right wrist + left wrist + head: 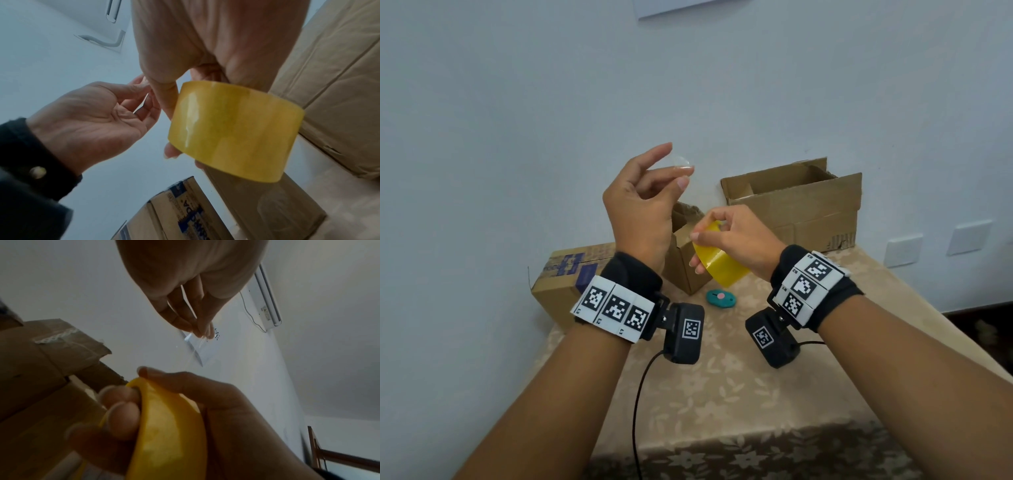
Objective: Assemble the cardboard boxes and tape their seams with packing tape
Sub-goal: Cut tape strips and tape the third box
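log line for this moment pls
left hand: pinches clear tape end, raised | right hand: grips yellow tape roll | boxes: open, untaped | cutter: on table

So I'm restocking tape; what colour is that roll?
Translucent yellow tape roll, clearest in the right wrist view.

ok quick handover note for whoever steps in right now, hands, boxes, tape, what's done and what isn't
Left hand: raised, pinching the pulled-out clear tape end.
Right hand: gripping the yellow tape roll above the table.
Boxes: printed box at left lies closed; small box behind the hands and large box at the back right both stand open.
Teal cutter lies on the table below the roll.
Done: tape started.
Left: close and tape the open boxes.
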Action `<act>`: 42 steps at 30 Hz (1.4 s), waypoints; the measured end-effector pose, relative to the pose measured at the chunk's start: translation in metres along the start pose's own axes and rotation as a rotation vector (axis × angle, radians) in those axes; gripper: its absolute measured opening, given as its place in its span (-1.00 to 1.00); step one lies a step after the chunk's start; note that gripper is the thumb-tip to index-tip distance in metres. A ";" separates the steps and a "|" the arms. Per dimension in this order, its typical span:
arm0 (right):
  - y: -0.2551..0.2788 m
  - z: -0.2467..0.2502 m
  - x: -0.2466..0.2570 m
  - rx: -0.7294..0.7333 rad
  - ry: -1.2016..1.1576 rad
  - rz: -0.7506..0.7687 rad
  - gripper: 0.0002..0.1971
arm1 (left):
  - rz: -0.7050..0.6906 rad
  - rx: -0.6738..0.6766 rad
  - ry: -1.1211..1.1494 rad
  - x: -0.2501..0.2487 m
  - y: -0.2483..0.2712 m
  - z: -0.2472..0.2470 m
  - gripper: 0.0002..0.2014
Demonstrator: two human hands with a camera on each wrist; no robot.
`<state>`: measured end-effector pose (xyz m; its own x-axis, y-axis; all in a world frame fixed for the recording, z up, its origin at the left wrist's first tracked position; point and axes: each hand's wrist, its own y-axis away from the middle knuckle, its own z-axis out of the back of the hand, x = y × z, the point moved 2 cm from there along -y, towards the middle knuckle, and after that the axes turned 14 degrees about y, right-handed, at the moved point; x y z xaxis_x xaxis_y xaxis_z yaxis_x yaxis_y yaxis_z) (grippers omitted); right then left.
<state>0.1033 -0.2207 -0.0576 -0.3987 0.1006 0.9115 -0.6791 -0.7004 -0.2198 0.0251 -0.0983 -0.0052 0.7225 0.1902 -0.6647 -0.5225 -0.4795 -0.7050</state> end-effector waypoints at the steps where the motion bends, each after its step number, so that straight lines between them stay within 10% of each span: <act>1: 0.000 0.000 0.001 -0.007 -0.003 0.001 -0.84 | -0.014 -0.018 0.014 -0.002 -0.001 0.000 -0.60; 12: 0.003 -0.001 -0.011 -0.031 0.007 -0.007 -0.82 | 0.099 -0.239 0.271 0.002 -0.014 0.010 -0.66; 28: 0.002 0.010 0.016 -0.070 -0.442 0.095 -0.65 | 0.102 0.080 -0.339 0.010 0.003 0.000 -0.09; 42: 0.000 0.011 0.011 -0.085 -0.376 0.068 -0.70 | 0.145 0.072 -0.321 0.020 0.000 0.003 -0.08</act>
<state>0.1057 -0.2270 -0.0436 -0.2014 -0.2210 0.9542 -0.7142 -0.6336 -0.2975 0.0378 -0.0916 -0.0193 0.4655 0.3891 -0.7949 -0.6481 -0.4618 -0.6056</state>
